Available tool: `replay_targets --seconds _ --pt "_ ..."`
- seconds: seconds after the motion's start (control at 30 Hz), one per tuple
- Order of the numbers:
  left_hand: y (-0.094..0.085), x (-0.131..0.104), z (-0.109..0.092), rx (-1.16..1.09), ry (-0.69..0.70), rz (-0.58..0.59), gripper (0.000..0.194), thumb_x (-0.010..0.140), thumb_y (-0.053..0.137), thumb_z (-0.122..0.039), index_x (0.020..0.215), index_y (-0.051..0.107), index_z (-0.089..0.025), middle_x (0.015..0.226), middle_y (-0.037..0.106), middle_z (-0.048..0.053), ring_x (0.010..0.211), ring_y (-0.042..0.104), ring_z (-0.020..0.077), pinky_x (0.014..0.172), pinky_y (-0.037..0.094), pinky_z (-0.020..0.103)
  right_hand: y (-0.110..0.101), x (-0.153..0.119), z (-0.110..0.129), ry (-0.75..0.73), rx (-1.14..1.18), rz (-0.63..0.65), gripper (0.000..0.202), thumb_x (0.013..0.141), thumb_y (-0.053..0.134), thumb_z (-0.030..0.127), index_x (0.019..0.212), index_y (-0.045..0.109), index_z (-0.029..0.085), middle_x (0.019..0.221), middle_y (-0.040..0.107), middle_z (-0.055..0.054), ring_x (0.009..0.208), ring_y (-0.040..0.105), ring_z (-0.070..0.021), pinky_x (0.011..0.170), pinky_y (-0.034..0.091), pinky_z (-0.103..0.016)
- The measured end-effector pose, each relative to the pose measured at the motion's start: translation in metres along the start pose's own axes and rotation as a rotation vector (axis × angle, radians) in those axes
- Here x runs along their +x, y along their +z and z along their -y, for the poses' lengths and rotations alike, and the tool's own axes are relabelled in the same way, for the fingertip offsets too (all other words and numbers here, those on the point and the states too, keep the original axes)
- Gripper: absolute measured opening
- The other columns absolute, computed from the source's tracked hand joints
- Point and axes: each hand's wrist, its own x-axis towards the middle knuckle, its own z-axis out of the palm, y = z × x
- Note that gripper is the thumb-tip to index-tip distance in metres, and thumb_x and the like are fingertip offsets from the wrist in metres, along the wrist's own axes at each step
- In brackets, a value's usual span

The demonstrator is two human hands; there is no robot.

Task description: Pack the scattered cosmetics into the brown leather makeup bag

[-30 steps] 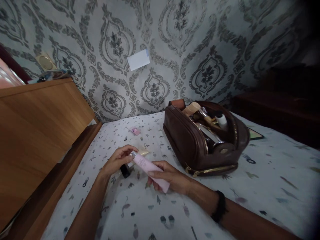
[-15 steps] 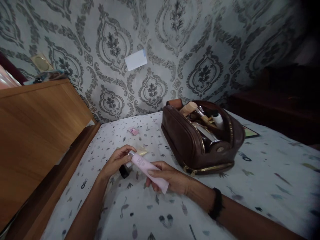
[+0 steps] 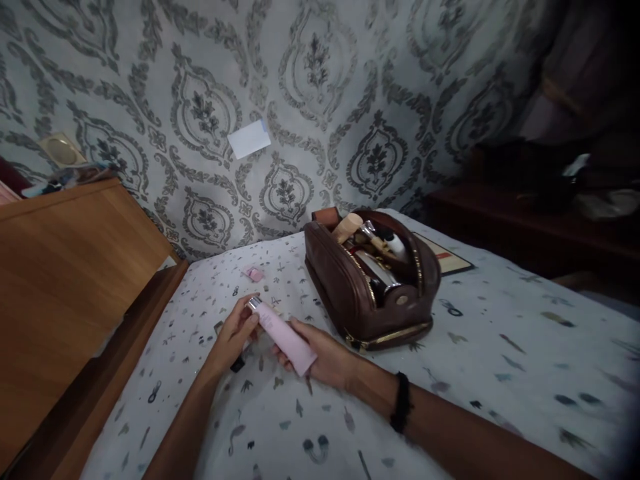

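A pink tube (image 3: 284, 337) with a silver cap slants between my two hands above the bed sheet. My left hand (image 3: 236, 337) has its fingers closed around the capped end. The lower, flat end rests in my right hand (image 3: 320, 353), whose fingers wrap beneath it. Below my left hand lies a black item (image 3: 238, 364), mostly covered. To the right stands a brown leather bag (image 3: 350, 287), unzipped, with bottles, a beige-capped tube and other cosmetics inside. A small pink item (image 3: 254, 273) lies on the sheet beyond my hands.
A wooden cabinet (image 3: 75, 280) borders the bed on the left. Behind the bag, a flat dark-edged item (image 3: 453, 261) lies on the patterned sheet (image 3: 500, 373). The patterned wall (image 3: 200, 167) carries a white card (image 3: 249, 139). Dark furniture (image 3: 525, 227) stands at right.
The view has turned to the right, so most things appear further left. The tube's printed side has rotated, and my right hand's thumb no longer lies across its front.
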Motion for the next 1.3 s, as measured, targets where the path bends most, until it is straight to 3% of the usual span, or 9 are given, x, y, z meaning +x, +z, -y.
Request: replay_targets --seconds 0.13,0.3,0.4,0.57,0.8,1.1,1.3 --pt "0.01 0.0 0.001 -0.042 -0.038 -0.03 0.053 0.088 0.054 -0.049 0.132 0.041 -0.022 0.09 0.056 0.002 0.073 0.053 0.0135 0.063 0.046 0.022 -0.002 -0.001 -0.003 -0.115 0.022 0.039 0.033 0.083 0.066 0.035 0.107 0.059 0.013 0.079 0.068 -0.005 0.065 0.064 -0.0123 0.062 0.049 -0.023" --pt "0.014 0.001 -0.007 -0.073 -0.117 -0.121 0.059 0.082 0.06 -0.053 0.129 0.047 -0.021 0.099 0.061 0.004 0.089 0.058 0.0194 0.078 0.049 0.028 -0.009 0.004 -0.008 -0.151 0.036 0.033 0.061 0.063 0.083 0.039 0.113 0.058 0.015 0.083 0.068 -0.004 0.063 0.064 -0.0126 0.061 0.048 -0.024" --pt "0.013 0.003 -0.016 -0.032 -0.129 -0.159 0.059 0.076 0.065 -0.055 0.122 0.054 -0.019 0.088 0.062 0.002 0.08 0.058 0.0183 0.072 0.049 0.026 -0.012 0.007 -0.011 -0.159 0.039 0.041 0.076 0.053 0.088 0.039 0.117 0.056 0.015 0.082 0.068 -0.003 0.059 0.063 -0.0123 0.06 0.047 -0.026" --pt "0.01 0.009 -0.04 0.073 -0.128 -0.188 0.062 0.065 0.072 -0.06 0.109 0.062 -0.017 0.065 0.054 -0.003 0.057 0.048 0.0128 0.053 0.041 0.022 -0.008 0.007 -0.009 -0.194 0.04 0.094 0.072 0.049 0.09 0.039 0.109 0.061 0.012 0.08 0.067 -0.002 0.06 0.063 -0.0117 0.064 0.047 -0.027" --pt "0.005 0.021 -0.077 0.296 -0.032 -0.125 0.053 0.072 0.069 -0.053 0.116 0.063 -0.023 0.072 0.056 -0.001 0.067 0.051 0.0163 0.063 0.043 0.025 -0.006 0.001 0.0 -0.201 0.005 0.128 0.062 0.052 0.086 0.049 0.097 0.067 0.01 0.076 0.068 -0.004 0.063 0.062 -0.0112 0.059 0.046 -0.024" --pt "0.013 0.044 -0.108 0.372 0.008 -0.15 0.056 0.068 0.074 -0.047 0.116 0.063 -0.021 0.091 0.065 0.005 0.073 0.056 0.0184 0.067 0.049 0.029 -0.014 0.01 0.002 -0.211 0.147 0.017 0.067 0.04 0.09 0.036 0.096 0.061 0.016 0.079 0.068 -0.001 0.064 0.063 -0.0127 0.06 0.045 -0.026" --pt "0.015 0.062 -0.144 0.36 0.125 -0.176 0.051 0.072 0.074 -0.041 0.119 0.062 -0.024 0.076 0.061 -0.001 0.068 0.053 0.0143 0.065 0.046 0.022 -0.018 0.011 -0.001 -0.201 0.191 -0.01 0.057 0.045 0.085 0.034 0.091 0.06 0.014 0.07 0.067 -0.002 0.061 0.063 -0.013 0.059 0.041 -0.025"
